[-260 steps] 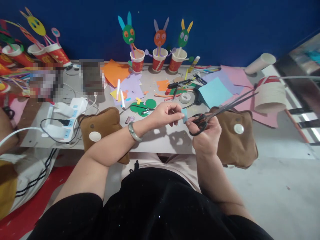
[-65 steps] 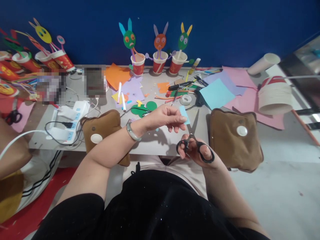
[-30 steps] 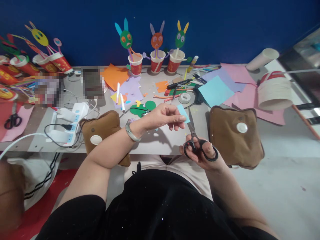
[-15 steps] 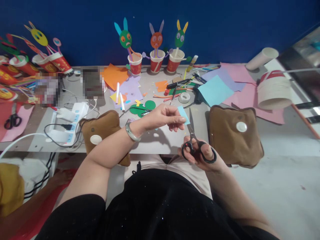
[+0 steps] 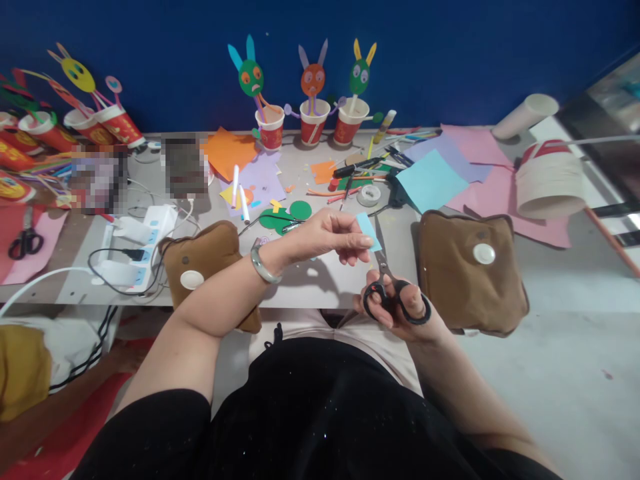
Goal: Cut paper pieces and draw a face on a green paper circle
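Note:
My left hand [image 5: 345,239] pinches a small light-blue piece of paper [image 5: 368,230] between thumb and fingers, above the table's front part. In my right hand [image 5: 400,310] is a pair of black-handled scissors [image 5: 384,267], thumb and fingers through the loops. The blades point away from me, right at the paper's right edge; whether they bite into it I cannot tell. Behind my left hand lie green paper circles [image 5: 300,211] and a white marker [image 5: 244,205]. A larger light-blue sheet [image 5: 433,180] rests farther back on the right.
Brown cushioned pouches flank me, one at right [image 5: 470,280] and one at left [image 5: 205,250]. Three red cups [image 5: 313,127] with paper figures stand against the blue wall. A power strip [image 5: 150,243] with cables lies left. Another person's arm [image 5: 75,400] shows at lower left.
The scissors have shifted slightly left toward the paper, and their blades look a little closer to it. My left hand has hardly moved.

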A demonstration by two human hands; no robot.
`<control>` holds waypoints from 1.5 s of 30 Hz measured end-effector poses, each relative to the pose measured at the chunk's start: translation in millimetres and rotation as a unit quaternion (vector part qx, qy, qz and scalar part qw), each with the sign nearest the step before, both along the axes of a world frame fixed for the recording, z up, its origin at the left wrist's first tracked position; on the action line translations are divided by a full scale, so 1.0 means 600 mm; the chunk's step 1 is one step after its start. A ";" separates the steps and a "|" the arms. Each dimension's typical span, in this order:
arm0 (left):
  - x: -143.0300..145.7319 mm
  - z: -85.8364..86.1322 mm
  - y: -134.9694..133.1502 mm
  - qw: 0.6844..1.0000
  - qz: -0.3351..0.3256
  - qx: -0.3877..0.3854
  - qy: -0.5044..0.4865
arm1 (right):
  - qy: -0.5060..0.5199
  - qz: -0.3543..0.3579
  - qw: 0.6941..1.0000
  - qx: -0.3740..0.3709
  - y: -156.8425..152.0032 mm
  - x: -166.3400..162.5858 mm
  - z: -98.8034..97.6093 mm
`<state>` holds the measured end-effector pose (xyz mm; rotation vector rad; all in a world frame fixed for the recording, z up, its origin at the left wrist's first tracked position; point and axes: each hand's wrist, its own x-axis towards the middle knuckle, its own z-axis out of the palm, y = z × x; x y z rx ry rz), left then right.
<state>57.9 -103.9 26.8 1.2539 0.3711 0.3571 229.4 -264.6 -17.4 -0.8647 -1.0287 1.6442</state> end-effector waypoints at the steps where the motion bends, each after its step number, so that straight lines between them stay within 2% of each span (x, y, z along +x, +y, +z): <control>1: 0.000 0.000 0.000 1.000 0.000 0.002 0.000 | 0.000 0.001 1.000 -0.001 -0.001 -0.001 0.001; 8: -0.001 -0.002 -0.001 1.000 -0.007 0.016 -0.006 | 0.020 -0.016 1.000 -0.012 -0.007 -0.007 0.000; 14: -0.001 -0.002 0.001 1.000 -0.008 0.027 -0.004 | -0.021 -0.032 0.999 -0.008 -0.008 -0.003 -0.011; 22: 0.000 -0.010 0.009 0.998 0.025 0.051 -0.006 | -0.034 -0.037 0.999 -0.007 -0.007 0.003 -0.022; 27: 0.000 -0.010 0.008 0.998 0.005 0.048 -0.030 | -0.019 -0.020 1.000 -0.006 -0.010 0.004 -0.027; 31: -0.002 -0.008 0.006 0.998 -0.012 0.044 -0.030 | -0.010 -0.009 1.000 0.002 -0.009 0.004 -0.023; 45: 0.001 -0.005 0.007 0.999 -0.010 0.028 -0.034 | -0.001 -0.038 0.999 -0.015 -0.003 -0.013 0.000</control>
